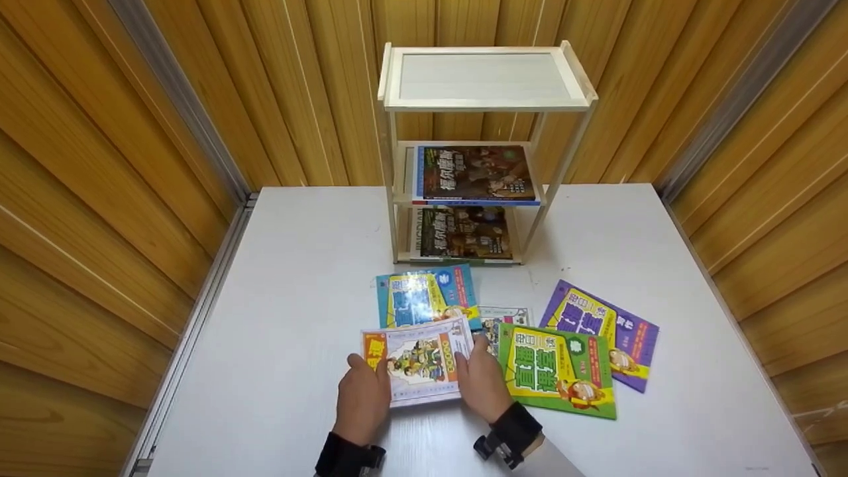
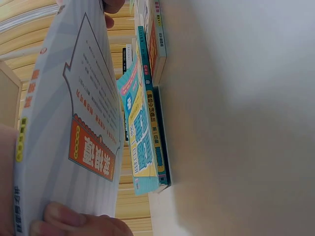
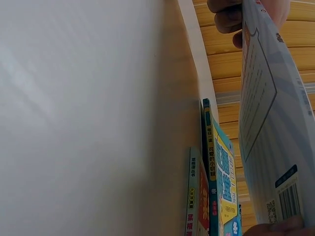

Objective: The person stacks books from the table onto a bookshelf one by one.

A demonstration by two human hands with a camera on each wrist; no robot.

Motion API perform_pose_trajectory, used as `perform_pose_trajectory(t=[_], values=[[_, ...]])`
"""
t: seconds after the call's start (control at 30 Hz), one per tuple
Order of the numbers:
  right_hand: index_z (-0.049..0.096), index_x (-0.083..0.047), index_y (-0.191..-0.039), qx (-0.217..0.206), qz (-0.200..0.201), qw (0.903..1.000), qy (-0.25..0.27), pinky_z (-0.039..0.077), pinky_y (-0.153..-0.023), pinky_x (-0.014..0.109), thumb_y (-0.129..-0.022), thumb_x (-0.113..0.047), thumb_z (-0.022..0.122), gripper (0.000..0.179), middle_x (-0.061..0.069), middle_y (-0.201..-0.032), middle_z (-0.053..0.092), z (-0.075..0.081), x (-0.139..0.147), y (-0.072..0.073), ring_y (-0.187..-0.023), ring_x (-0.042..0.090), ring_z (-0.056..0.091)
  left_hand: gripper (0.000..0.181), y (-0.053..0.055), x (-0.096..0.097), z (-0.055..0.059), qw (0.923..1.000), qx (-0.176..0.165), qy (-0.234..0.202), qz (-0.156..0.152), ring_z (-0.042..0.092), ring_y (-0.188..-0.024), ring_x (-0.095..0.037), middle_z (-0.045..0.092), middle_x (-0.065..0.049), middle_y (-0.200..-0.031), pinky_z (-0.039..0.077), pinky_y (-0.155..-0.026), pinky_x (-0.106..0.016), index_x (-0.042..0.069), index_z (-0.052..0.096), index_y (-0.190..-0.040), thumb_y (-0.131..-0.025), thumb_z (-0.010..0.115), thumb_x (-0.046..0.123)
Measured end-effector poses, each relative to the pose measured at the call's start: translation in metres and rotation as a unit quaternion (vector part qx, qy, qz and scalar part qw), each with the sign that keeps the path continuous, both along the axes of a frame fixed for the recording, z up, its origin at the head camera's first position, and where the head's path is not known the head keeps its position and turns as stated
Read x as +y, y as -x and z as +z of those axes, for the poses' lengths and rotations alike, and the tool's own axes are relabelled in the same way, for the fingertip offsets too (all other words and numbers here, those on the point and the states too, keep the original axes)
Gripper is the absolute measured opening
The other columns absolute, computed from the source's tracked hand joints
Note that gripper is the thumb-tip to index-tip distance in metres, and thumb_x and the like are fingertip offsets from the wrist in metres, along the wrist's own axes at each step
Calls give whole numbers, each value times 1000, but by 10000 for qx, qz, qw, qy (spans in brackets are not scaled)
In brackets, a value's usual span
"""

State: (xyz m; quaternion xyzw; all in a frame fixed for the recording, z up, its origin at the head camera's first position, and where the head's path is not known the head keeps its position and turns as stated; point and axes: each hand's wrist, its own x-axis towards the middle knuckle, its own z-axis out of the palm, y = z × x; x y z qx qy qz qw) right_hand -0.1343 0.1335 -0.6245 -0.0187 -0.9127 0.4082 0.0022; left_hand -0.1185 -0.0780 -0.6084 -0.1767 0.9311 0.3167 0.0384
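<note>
Both hands hold a pale lilac book (image 1: 424, 361) with a cartoon group on its cover, raised off the table. The left hand (image 1: 363, 401) grips its left edge, thumb on the cover and fingers beneath, as the left wrist view shows on the back cover (image 2: 83, 108). At the opposite edge the right hand (image 1: 485, 383) grips it the same way; a barcode (image 3: 289, 199) shows below in the right wrist view. Behind it lies a blue book (image 1: 427, 295), partly covered. Another light-coloured book (image 1: 507, 318) is mostly hidden. To the right, a green book (image 1: 558, 371) overlaps a purple book (image 1: 636, 338).
A pale wooden shelf rack (image 1: 487, 105) stands at the back of the white table (image 1: 278, 318). Dark-covered books (image 1: 480, 173) lie on its middle shelf, and more books (image 1: 467, 233) on the lowest. Wood-patterned walls (image 1: 318, 86) enclose the table on three sides.
</note>
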Motion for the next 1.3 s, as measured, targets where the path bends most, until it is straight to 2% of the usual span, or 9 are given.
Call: perform_pose_trajectory(t=[0.33, 0.53, 0.63, 0.77, 0.9, 1.13, 1.3], values=[[39, 3, -145, -161, 24, 9997, 199, 55, -65, 29, -112, -23, 53, 44, 5, -91, 69, 4, 8, 3, -74, 12, 66, 45, 7, 6, 1, 9998, -28, -167, -75, 62, -68, -21, 62, -11, -78, 47, -59, -36, -5, 46, -120, -110, 57, 38], [39, 4, -143, -65, -169, 9998, 128, 53, -61, 31, -111, -21, 54, 43, 6, -84, 68, 7, 18, 11, -68, 14, 63, 44, 17, 15, 5, 9992, 195, -242, -236, 60, -64, -21, 60, -10, -75, 47, -56, -34, -5, 47, -120, -110, 56, 38], [40, 5, -142, 17, -281, 9996, 68, 54, -65, 32, -111, -21, 55, 43, 8, -88, 68, 9, 24, 15, -73, 16, 65, 43, 24, 19, 7, 9981, 421, -197, -392, 59, -60, -20, 59, -9, -72, 45, -53, -33, -4, 48, -116, -110, 56, 38], [42, 6, -140, 141, -401, 9991, -26, 55, -68, 35, -110, -20, 56, 42, 11, -89, 68, 12, 31, 23, -75, 19, 65, 44, 37, 25, 9, 9970, 493, -171, -578, 59, -60, -19, 59, -8, -73, 46, -53, -33, -4, 48, -117, -111, 55, 39], [42, 4, -141, 13, -495, 9987, -88, 52, -63, 34, -111, -22, 55, 42, 10, -86, 67, 18, 40, 35, -71, 19, 63, 48, 53, 32, 12, 9954, 578, -76, -764, 64, -65, -21, 64, -11, -76, 51, -56, -36, -7, 49, -122, -111, 54, 40], [39, 5, -142, -36, -541, 9984, -164, 47, -60, 32, -113, -27, 50, 44, 12, -86, 66, 29, 55, 66, -70, 20, 62, 46, 87, 44, 21, 9830, 1308, 445, -1212, 72, -64, -32, 67, -17, -73, 57, -56, -44, -10, 52, -117, -110, 55, 35], [39, 8, -142, -8, -417, 9989, -235, 41, -55, 33, -113, -28, 49, 47, 9, -75, 60, 27, 64, 91, -61, 20, 56, 48, 111, 49, 22, 9810, 1280, 674, -1294, 72, -65, -33, 68, -18, -74, 59, -57, -46, -11, 53, -119, -111, 54, 36]])
